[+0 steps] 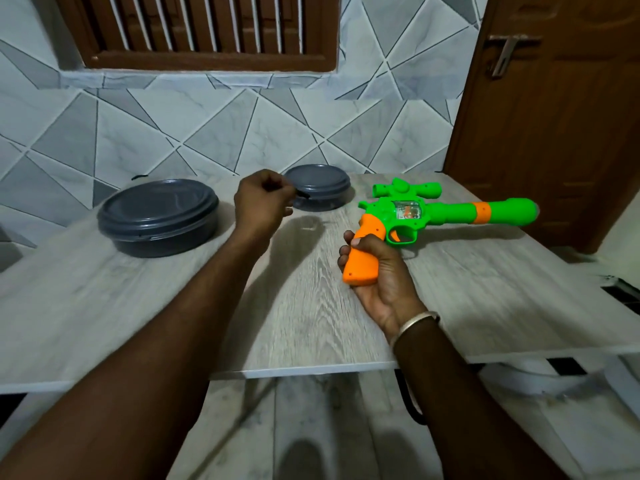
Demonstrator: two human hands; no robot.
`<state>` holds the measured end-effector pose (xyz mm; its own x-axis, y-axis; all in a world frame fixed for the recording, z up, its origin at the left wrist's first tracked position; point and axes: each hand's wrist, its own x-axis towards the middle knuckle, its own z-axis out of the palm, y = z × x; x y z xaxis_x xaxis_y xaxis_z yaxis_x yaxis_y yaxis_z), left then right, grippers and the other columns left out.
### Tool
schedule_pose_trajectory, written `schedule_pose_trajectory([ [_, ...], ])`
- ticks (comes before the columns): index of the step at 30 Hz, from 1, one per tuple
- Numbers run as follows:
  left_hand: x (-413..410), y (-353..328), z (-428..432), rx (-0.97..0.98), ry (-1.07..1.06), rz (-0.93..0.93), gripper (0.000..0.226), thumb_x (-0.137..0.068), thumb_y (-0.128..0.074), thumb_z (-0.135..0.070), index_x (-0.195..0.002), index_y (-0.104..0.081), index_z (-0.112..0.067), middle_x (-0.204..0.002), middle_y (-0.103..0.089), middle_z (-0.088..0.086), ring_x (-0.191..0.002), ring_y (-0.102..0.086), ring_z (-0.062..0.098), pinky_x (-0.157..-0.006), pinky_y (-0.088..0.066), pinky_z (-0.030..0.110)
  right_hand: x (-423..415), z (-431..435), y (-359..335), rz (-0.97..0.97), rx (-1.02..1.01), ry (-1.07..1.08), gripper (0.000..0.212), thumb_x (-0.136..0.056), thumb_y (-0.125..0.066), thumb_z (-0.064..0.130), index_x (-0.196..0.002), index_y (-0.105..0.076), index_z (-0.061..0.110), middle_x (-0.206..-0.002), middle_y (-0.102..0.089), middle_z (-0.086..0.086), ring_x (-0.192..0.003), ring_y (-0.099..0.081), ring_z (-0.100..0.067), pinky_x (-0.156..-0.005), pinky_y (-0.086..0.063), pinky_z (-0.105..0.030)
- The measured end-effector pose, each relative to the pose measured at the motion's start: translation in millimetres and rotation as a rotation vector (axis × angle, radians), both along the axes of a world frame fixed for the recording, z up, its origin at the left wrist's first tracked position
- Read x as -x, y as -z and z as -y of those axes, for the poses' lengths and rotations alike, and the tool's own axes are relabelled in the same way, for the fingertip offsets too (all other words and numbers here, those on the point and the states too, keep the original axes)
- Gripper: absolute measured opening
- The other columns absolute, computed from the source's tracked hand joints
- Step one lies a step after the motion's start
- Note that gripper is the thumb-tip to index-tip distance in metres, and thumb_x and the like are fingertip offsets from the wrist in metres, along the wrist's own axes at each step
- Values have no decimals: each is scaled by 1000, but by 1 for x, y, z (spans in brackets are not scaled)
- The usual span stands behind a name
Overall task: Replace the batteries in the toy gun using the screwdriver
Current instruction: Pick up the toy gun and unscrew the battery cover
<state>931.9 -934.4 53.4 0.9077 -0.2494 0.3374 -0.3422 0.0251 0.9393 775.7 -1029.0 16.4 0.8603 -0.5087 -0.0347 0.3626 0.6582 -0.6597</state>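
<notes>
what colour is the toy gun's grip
Orange toy gun grip, held in the right hand; clearest in the head view.

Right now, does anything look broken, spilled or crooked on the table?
No, nothing stands out. The toy gun looks whole in the right hand, and the big grey lidded container and small grey lidded container sit flat, closed.

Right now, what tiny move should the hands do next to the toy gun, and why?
Probably bring the left hand over to the toy gun, which the right hand grips by its orange handle. The left hand hovers by the small grey container, fingers curled; whether they pinch anything is blurred.
</notes>
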Motion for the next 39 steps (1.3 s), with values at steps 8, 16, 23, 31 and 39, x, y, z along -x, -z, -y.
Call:
schedule_pose_trajectory([
  [8,63,-6,-5,115,344,-5,12,-97,-56,4,-107,-57,11,-95,-68,33,-86,-73,43,-80,-62,49,3,3,2,30,-77,91,12,-92,-44,8,-89,-56,6,-79,-60,-12,-64,-56,-20,-53,-47,-26],
  [16,87,1,-3,112,354,118,30,-81,-71,14,-110,-62,11,-94,-69,34,-90,-73,40,-82,-62,45,0,5,7,32,-82,108,13,-90,-48,8,-101,-55,4,-81,-60,-12,-55,-61,-18,-49,-49,-24],
  [23,90,7,2,46,346,206,24,-88,-67,9,-111,-64,2,-89,-71,26,-83,-76,33,-79,-63,47,-4,9,10,52,-78,101,14,-89,-49,6,-102,-55,8,-77,-58,-11,-56,-57,-19,-50,-49,-25],
  [31,97,8,7,-140,287,524,29,-90,-64,6,-112,-66,-12,-96,-72,10,-92,-74,12,-80,-63,42,-10,8,11,100,-58,110,22,-90,-44,1,-96,-59,15,-80,-62,-6,-63,-59,-15,-56,-47,-25],
  [39,92,16,11,-108,169,500,22,-83,-75,-12,-102,-65,-17,-83,-71,1,-78,-74,18,-71,-62,46,-14,11,16,23,-38,82,12,-88,-49,3,-88,-58,12,-82,-58,-9,-66,-58,-17,-55,-49,-23],
])
